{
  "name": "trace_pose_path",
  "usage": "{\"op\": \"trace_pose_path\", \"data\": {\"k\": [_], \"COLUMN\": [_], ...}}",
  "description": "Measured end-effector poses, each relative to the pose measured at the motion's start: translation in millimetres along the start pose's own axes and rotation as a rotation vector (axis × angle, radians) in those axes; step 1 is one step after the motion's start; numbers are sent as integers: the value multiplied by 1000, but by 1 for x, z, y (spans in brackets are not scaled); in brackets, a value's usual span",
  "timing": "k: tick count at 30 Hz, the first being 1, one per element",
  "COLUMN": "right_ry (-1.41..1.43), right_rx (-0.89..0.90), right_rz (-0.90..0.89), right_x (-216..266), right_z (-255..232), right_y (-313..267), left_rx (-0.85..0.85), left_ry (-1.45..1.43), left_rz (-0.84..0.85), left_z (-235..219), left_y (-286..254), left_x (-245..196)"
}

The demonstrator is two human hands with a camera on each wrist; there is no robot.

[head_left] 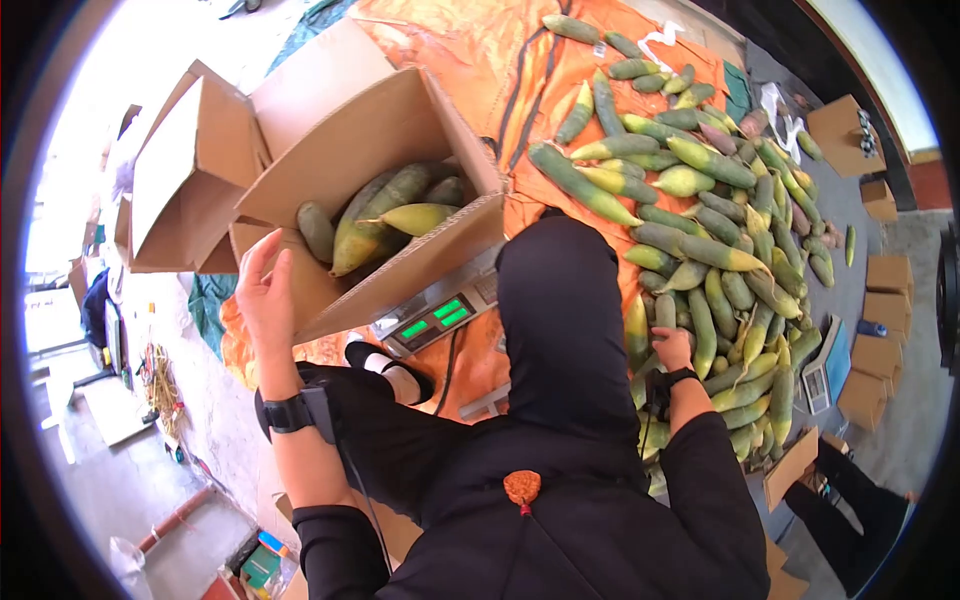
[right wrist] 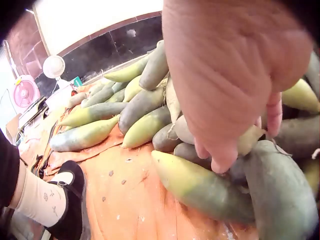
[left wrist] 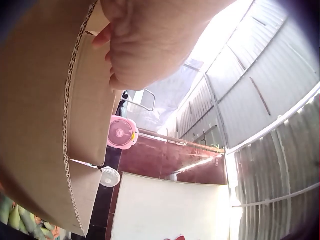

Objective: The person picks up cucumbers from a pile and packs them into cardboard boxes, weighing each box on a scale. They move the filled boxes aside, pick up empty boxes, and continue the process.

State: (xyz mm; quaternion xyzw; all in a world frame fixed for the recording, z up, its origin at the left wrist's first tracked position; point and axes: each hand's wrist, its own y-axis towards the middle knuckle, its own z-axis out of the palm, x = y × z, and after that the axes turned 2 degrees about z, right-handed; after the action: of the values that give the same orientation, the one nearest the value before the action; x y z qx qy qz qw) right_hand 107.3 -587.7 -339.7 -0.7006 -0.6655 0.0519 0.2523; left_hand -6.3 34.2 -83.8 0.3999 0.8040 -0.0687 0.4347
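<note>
An open cardboard box (head_left: 400, 130) stands tilted on a scale (head_left: 435, 318) with green digits and holds several green-yellow shoots (head_left: 385, 215). My left hand (head_left: 265, 290) grips the box's near wall at its edge; the left wrist view shows the left hand (left wrist: 145, 45) against the corrugated box wall (left wrist: 45, 125). My right hand (head_left: 672, 348) reaches into a large pile of the same shoots (head_left: 720, 250) on an orange tarp (head_left: 470, 50). In the right wrist view the right hand (right wrist: 235, 85) curls its fingers round a pale shoot (right wrist: 250, 140).
A foot in a black shoe (head_left: 385, 370) rests by the scale. Small cardboard boxes (head_left: 885, 300) and a second scale (head_left: 818, 375) lie at the right. A pink fan (right wrist: 25, 92) stands beyond the pile, by a dark wall.
</note>
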Motion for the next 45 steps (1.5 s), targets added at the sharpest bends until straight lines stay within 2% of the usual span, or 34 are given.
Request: {"op": "trace_pose_path", "data": {"k": [2,4,6,9,12,14,18,20,21,22,23,24,26,30,32,33,37,42,44,45], "right_ry": [289,541,859,853,1008,1032,1031,1093,1090,1119,1146,1145,1089,1012,978,936,953,806,762,765], "right_rx": [-9,32,98,84,111,85,63,135,140,218,296,298,450,473,491,438,323,109,34,22], "right_rz": [25,259,429,445,376,148,-141,-286,-290,-396,-500,-500,-596,-635,-666,-716,-580,-373,-159,-147], "right_x": [-1,-2,26,54,95,126,216,260,282,304,324,344,378,427,426,421,376,269,219,194], "right_z": [0,4,-24,-60,-101,-130,-196,-221,-232,-241,-246,-249,-250,-226,-214,-216,-232,-229,-220,-215], "right_y": [7,20,15,13,11,15,3,-7,-14,-21,-27,-31,-35,-42,-37,-34,-23,4,11,12], "left_rx": [-6,-38,-2,-27,-44,-44,-51,-60,-61,-65,-56,-44,-42,-46,-44,-46,-23,1,27,25], "left_ry": [21,29,-37,-77,-97,-107,-94,-90,-84,-82,-90,-99,-82,-76,-72,-65,-140,-167,-161,-164], "left_rz": [35,55,42,34,23,38,66,67,74,72,58,45,38,55,61,66,54,3,-19,-48], "left_z": [0,0,-1,-1,-3,-4,-7,-8,-9,-10,-10,-11,-11,-13,-15,-16,-18,-18,-18,-17], "left_y": [0,1,1,1,1,1,0,0,0,0,0,-1,0,-2,-2,-2,-2,-2,-2,-1], "left_x": [-3,-4,-4,-8,-12,-12,-18,-14,-13,-11,-10,-9,-7,-4,-1,1,9,6,5,5]}}
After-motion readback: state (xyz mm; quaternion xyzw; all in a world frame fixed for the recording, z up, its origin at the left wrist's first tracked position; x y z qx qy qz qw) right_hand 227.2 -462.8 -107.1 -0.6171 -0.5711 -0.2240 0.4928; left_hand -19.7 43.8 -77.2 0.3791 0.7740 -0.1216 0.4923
